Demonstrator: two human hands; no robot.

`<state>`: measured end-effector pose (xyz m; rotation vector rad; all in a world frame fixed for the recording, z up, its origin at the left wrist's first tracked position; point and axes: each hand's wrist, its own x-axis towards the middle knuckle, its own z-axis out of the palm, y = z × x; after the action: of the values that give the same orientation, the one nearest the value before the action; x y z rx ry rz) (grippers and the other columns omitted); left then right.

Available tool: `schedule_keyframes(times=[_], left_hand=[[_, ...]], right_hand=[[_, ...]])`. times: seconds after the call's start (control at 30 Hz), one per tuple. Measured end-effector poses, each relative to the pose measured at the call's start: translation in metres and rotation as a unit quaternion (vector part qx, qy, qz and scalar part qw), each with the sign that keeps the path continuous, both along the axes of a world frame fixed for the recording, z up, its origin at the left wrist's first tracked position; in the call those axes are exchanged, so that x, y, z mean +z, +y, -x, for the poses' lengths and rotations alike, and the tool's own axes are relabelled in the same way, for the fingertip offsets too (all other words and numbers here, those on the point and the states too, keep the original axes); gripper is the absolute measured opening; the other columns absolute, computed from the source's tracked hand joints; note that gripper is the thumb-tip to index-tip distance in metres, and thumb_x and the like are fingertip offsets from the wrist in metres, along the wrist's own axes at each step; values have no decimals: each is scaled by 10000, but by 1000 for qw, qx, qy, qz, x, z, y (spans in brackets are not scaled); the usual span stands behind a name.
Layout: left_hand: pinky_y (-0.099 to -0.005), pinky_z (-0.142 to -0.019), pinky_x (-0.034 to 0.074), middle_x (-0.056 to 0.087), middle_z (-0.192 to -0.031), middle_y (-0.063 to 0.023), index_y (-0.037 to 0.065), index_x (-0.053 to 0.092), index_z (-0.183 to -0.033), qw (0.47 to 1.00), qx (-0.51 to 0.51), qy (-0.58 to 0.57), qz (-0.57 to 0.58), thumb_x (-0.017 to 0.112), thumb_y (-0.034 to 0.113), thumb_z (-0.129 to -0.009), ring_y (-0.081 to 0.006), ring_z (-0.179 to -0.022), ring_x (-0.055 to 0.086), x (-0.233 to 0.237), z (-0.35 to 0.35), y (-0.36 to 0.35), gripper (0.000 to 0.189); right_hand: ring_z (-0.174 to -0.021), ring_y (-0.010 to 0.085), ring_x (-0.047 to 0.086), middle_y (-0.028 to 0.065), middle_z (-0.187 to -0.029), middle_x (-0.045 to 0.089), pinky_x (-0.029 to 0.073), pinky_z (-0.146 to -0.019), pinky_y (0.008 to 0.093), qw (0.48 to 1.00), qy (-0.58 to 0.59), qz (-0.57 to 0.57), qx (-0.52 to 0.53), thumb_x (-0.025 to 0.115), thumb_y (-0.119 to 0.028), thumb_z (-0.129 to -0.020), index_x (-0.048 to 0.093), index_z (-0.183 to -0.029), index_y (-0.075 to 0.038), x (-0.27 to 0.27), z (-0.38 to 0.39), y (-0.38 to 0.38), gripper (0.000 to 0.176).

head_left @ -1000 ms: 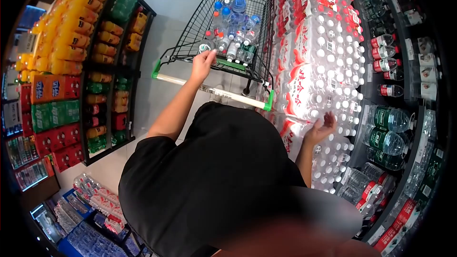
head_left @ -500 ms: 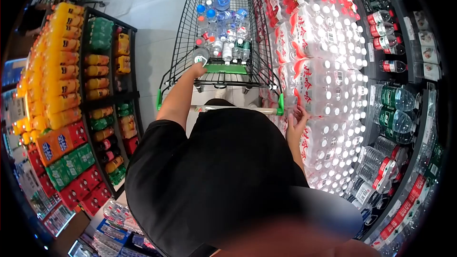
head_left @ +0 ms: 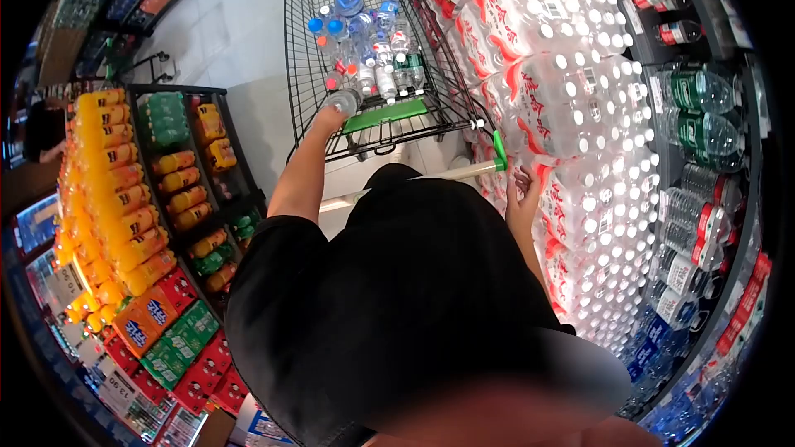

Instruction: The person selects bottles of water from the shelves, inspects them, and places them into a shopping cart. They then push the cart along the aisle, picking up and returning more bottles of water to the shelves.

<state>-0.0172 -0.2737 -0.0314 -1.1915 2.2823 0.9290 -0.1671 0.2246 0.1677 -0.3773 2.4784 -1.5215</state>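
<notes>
At the near left corner of the shopping cart [head_left: 291, 74], my left hand [head_left: 330, 120] is closed on a clear plastic bottle [head_left: 342, 101], its base facing up toward me. Several more bottles [head_left: 381, 54] stand and lean together in the wire basket, some with blue caps and some with red or white ones. My right hand [head_left: 522, 190] is beside the cart handle's green end [head_left: 500, 151], fingers loosely curled and apart, with nothing in them. It is close against the tall stack of shrink-wrapped water bottles [head_left: 538, 116].
Shelves of large water bottles [head_left: 704, 91] run along the right. To the left stand stacked orange drink bottles [head_left: 116, 182], boxed drink cartons [head_left: 178, 339] and a dark rack [head_left: 178, 165]. Pale tiled floor [head_left: 215, 33] shows left of the cart.
The view has turned, so the cart appears further left and tilted, and the shelves have shifted. My left hand stays on the bottle; my right hand remains beside the water stack.
</notes>
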Motion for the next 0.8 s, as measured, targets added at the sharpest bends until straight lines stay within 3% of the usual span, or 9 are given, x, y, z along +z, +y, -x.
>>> schedule_keyframes(times=[0.17, 0.23, 0.3, 0.37, 0.5, 0.57, 0.63, 0.77, 0.8], left_hand=[[-415, -668, 507, 666, -725, -204, -20, 699, -793, 990, 43, 131, 21, 655, 372, -782, -310, -690, 656, 122, 17, -8, 394], [-401, -644, 498, 646, -667, -179, -25, 688, -765, 987, 26, 152, 34, 683, 346, -800, -271, -632, 632, 201, 34, 7, 372], [-342, -595, 434, 586, -614, -80, -43, 682, -788, 984, -27, 157, 81, 685, 311, -849, -136, -599, 507, 300, 57, 37, 359], [-348, -567, 447, 589, -581, -107, -35, 689, -767, 971, -55, 212, 101, 688, 313, -847, -153, -557, 523, 377, 74, 65, 357], [-288, -500, 379, 572, -551, -30, -12, 695, -729, 928, -110, 319, 159, 733, 360, -839, -92, -515, 480, 503, 109, 131, 391], [-220, -471, 261, 521, -540, 41, 13, 665, -662, 894, -117, 412, 131, 762, 280, -845, -25, -497, 398, 551, 122, 170, 337], [-214, -481, 197, 452, -550, 93, 12, 633, -648, 856, -140, 494, 68, 780, 161, -833, -2, -504, 320, 590, 134, 215, 280], [-206, -508, 224, 483, -581, 75, 12, 612, -640, 768, -234, 596, -5, 774, 80, -815, 1, -536, 348, 628, 151, 302, 249], [-192, -522, 262, 525, -597, 57, 15, 613, -641, 755, -239, 609, -41, 773, 56, -805, -3, -549, 394, 630, 157, 324, 233]], right_hand=[[-1045, 234, 585, 134, -1200, 544, 471, -930, 349, 1000, 21, -5, 21, 641, -102, -898, 488, -1259, -4, 7, 8, -3, 404], [-1006, 219, 594, 116, -1153, 569, 483, -894, 334, 997, 40, 45, 38, 665, -87, -874, 537, -1199, -20, 1, 15, -9, 355], [-985, 212, 601, 111, -1125, 581, 491, -872, 325, 995, 41, 73, 64, 678, -63, -858, 562, -1165, -23, -6, 22, -14, 330], [-972, 204, 607, 107, -1095, 590, 503, -841, 309, 987, 38, 120, 102, 700, -10, -823, 578, -1132, -17, -6, 32, -25, 333], [-1060, 203, 588, 123, -1173, 550, 521, -835, 303, 968, -7, 181, 176, 725, -8, -806, 552, -1192, -23, 70, 41, -56, 424], [-1214, 309, 512, 155, -1311, 496, 441, -1022, 412, 956, 117, 144, 225, 782, -104, -760, 516, -1275, -45, 97, 47, -63, 582], [-1288, 366, 441, 183, -1391, 446, 376, -1077, 472, 943, 197, 136, 231, 851, -208, -675, 409, -1396, -66, 120, 46, -65, 857], [-1379, 420, 307, 225, -1498, 286, 326, -1127, 478, 911, 365, 144, 129, 932, -267, -563, 146, -1520, -74, 143, 55, -51, 1254], [-1359, 450, 327, 282, -1450, 322, 309, -1116, 530, 930, 342, 116, 70, 922, -364, -558, 202, -1465, 17, 144, 58, -44, 1219]])
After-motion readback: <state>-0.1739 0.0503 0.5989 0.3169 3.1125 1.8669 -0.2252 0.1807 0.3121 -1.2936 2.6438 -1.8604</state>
